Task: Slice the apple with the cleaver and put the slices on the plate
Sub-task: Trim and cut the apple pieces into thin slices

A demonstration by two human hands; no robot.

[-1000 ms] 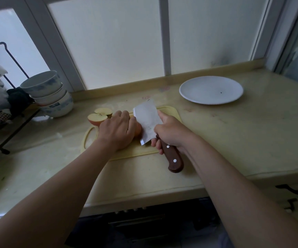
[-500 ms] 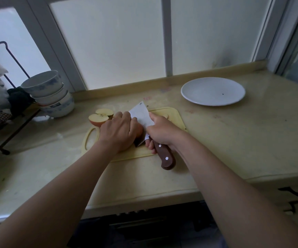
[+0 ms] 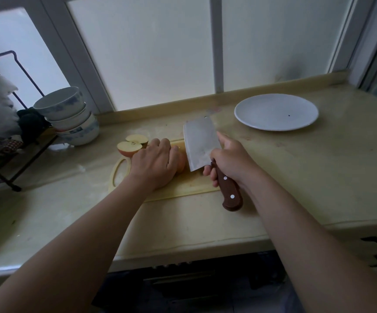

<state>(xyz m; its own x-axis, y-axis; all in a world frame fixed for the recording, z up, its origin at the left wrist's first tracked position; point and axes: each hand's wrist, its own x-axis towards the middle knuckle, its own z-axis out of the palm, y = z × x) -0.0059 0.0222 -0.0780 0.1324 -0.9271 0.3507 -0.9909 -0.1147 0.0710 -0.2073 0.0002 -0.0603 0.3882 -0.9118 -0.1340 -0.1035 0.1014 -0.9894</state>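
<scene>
Head view. Raised since half a second ago, the cleaver [image 3: 200, 145] now stands clear above the cutting board [image 3: 183, 186], its broad face turned to the camera and its edge directed leftwards at the fruit; earlier the blade was sunk low against the left knuckles. The right hand [image 3: 230, 159] has its grip closed round the wooden handle, thumb side near the blade's heel. The left hand [image 3: 153, 163] has its grip curled over the apple piece [image 3: 181, 163], pinning it to the board; only an orange flank shows just beside the blade. Two cut apple sections [image 3: 129, 147] lie face up at the board's far left corner, touching each other. The plate [image 3: 276, 112] sits well apart on the desk [image 3: 296, 177], far right, and bears no slice as yet. Stacked bowls [image 3: 70, 116] stand at far left.

Interpretation: one stroke appears finished and the blade lifted for the next; slicing is under way, transfer not begun. Whether a slice has been freed is hidden by the left hand.
</scene>
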